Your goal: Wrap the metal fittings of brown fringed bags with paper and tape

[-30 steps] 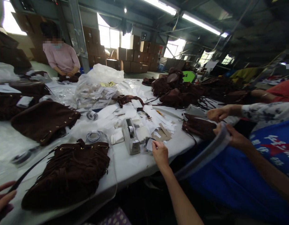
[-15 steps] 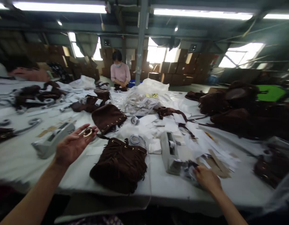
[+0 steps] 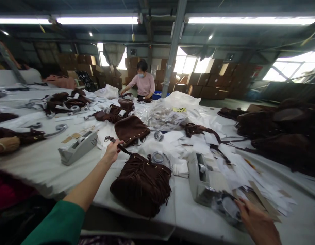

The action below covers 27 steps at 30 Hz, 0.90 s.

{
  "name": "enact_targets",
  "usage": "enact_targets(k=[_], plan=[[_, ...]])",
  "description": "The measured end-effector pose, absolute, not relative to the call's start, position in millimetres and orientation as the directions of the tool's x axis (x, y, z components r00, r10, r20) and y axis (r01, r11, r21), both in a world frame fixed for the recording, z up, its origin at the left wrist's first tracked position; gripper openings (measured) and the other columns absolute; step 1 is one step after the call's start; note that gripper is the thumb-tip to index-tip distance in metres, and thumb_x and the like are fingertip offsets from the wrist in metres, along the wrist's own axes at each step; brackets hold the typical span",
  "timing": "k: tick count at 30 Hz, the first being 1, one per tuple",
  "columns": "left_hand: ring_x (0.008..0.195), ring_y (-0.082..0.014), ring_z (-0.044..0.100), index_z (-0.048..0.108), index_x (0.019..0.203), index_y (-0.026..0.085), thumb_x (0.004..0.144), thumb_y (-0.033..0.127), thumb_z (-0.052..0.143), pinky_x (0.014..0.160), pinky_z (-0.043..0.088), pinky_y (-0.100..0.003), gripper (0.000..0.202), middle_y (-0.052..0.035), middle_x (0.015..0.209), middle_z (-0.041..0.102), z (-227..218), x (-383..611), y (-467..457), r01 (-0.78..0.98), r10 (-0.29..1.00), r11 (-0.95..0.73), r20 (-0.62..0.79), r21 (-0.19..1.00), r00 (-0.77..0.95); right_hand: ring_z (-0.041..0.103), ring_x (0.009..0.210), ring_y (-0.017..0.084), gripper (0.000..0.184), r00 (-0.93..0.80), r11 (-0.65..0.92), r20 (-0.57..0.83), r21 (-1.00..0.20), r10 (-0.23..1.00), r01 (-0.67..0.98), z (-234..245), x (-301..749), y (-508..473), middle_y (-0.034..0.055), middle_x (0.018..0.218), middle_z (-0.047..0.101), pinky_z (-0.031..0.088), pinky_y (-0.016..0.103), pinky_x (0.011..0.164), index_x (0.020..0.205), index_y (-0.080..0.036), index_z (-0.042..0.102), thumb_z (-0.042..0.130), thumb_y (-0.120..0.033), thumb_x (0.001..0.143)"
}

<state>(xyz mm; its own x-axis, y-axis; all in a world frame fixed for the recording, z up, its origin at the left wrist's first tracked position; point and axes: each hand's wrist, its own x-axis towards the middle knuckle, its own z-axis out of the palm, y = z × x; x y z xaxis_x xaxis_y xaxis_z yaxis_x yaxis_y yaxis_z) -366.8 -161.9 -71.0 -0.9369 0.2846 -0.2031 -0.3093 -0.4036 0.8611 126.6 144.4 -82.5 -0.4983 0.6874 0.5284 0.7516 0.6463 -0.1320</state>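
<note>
My left hand (image 3: 113, 152) is closed round a dark brown strap (image 3: 124, 149) that runs to a fringed suede handbag (image 3: 141, 185). A metal ring shows at the strap's free end, beyond my fingers. The handbag lies on its side in front of me, with gold eyelets along its top edge. At the right, my right hand (image 3: 259, 219) pinches the edge of a crumpled clear plastic bag (image 3: 227, 206) with something round and pale inside. Just left of that bag stands a grey tape dispenser (image 3: 199, 180).
A second tape dispenser (image 3: 77, 148) stands left of my left hand. Another brown bag (image 3: 132, 130) lies behind the handbag. White paper slips are heaped in a plastic sack (image 3: 167, 117). Brown bags (image 3: 282, 129) pile up at right. A co-worker (image 3: 143, 81) stands across the table; another hand (image 3: 5, 145) reaches in at left.
My left hand has turned over and now grips the strap, where before it lay palm up with the metal ring. The view has swung left, and the co-worker's arm has reached out sideways.
</note>
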Motion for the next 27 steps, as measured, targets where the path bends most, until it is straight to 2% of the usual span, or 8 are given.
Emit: enact_targets(k=[5,10,14,16,18,22,24,27], plan=[[0.048,-0.0102,0.053,0.052,0.084,0.015,0.089,0.028,0.051,0.053,0.041,-0.022,0.014,0.0002,0.056,0.059,-80.9,-348.6,-132.0,-0.363,0.431,-0.33,-0.202,0.871,-0.879,0.066,0.059,0.026,0.046,-0.319,0.509,0.414,-0.524,0.853,0.682,-64.0,83.3,91.0,0.007,0.066,0.071,0.047,0.032,0.051,0.077,-0.023,0.07,0.051,-0.065,0.073],[0.035,-0.0079,0.04,0.055,0.091,0.014,0.091,0.042,0.046,0.043,0.037,-0.019,0.029,0.0074,0.042,0.044,-54.8,-346.5,-124.6,-0.283,0.537,-0.309,-0.079,0.908,-0.84,0.065,0.067,0.022,0.046,-0.523,0.455,0.256,-0.84,0.813,0.296,-66.3,-17.2,-6.7,0.0071,0.072,0.07,0.049,0.029,0.063,0.083,-0.018,0.065,0.047,-0.06,0.083],[0.035,-0.0078,0.038,0.056,0.094,0.014,0.086,0.044,0.054,0.041,0.038,-0.02,0.031,0.0075,0.044,0.045,-18.8,-347.9,-143.7,-0.231,0.648,-0.281,0.007,0.932,-0.762,0.06,0.066,0.017,0.033,-0.665,0.497,0.28,-0.854,0.692,0.157,-93.4,-86.1,-61.8,0.0023,0.07,0.064,0.043,0.025,0.061,0.079,-0.02,0.058,0.039,-0.045,0.092],[0.041,-0.0083,0.045,0.055,0.089,0.014,0.083,0.041,0.06,0.042,0.039,-0.019,0.028,0.0045,0.052,0.052,3.5,-348.4,-156.5,-0.131,0.677,-0.287,0.104,0.949,-0.729,0.057,0.061,0.015,0.033,-0.708,0.511,0.259,-0.843,0.657,0.166,-111.9,-104.4,-72.3,0.0005,0.065,0.06,0.038,0.024,0.058,0.073,-0.021,0.054,0.036,-0.038,0.094],[0.04,-0.0069,0.042,0.054,0.085,0.015,0.082,0.038,0.062,0.039,0.036,-0.018,0.024,0.006,0.051,0.048,28.1,-345.9,-168.7,-0.047,0.679,-0.32,0.194,0.946,-0.708,0.053,0.057,0.014,0.033,-0.727,0.51,0.228,-0.839,0.647,0.191,-127.3,-111.8,-74.3,-0.0008,0.062,0.056,0.034,0.024,0.056,0.07,-0.021,0.051,0.035,-0.035,0.094],[0.038,-0.0071,0.04,0.054,0.104,0.017,0.086,0.035,0.058,0.036,0.035,-0.017,0.026,0.0069,0.051,0.046,70.5,-321.0,-186.6,0.096,0.751,-0.263,0.266,0.96,-0.604,0.053,0.058,0.013,0.033,-0.755,0.49,0.189,-0.85,0.628,0.194,-137.7,-111.0,-69.6,-0.0012,0.061,0.055,0.033,0.023,0.057,0.069,-0.02,0.05,0.034,-0.034,0.095],[0.036,-0.0068,0.04,0.052,0.106,0.018,0.087,0.038,0.056,0.034,0.032,-0.016,0.028,0.0065,0.052,0.048,76.3,-298.9,-190.5,0.126,0.818,-0.178,0.218,0.976,-0.532,0.053,0.058,0.013,0.035,-0.762,0.472,0.171,-0.86,0.624,0.193,-135.8,-110.5,-69.3,-0.0012,0.059,0.055,0.033,0.023,0.057,0.067,-0.02,0.05,0.035,-0.034,0.095],[0.033,-0.005,0.036,0.051,0.097,0.02,0.089,0.045,0.05,0.031,0.024,-0.014,0.027,0.0073,0.051,0.047,51.7,-263.5,-187.0,-0.001,0.926,0.023,-0.022,1.0,-0.376,0.053,0.055,0.013,0.039,-0.743,0.434,0.155,-0.879,0.651,0.197,-131.6,-110.8,-71.4,-0.0013,0.057,0.055,0.034,0.023,0.055,0.064,-0.02,0.052,0.037,-0.038,0.095]])
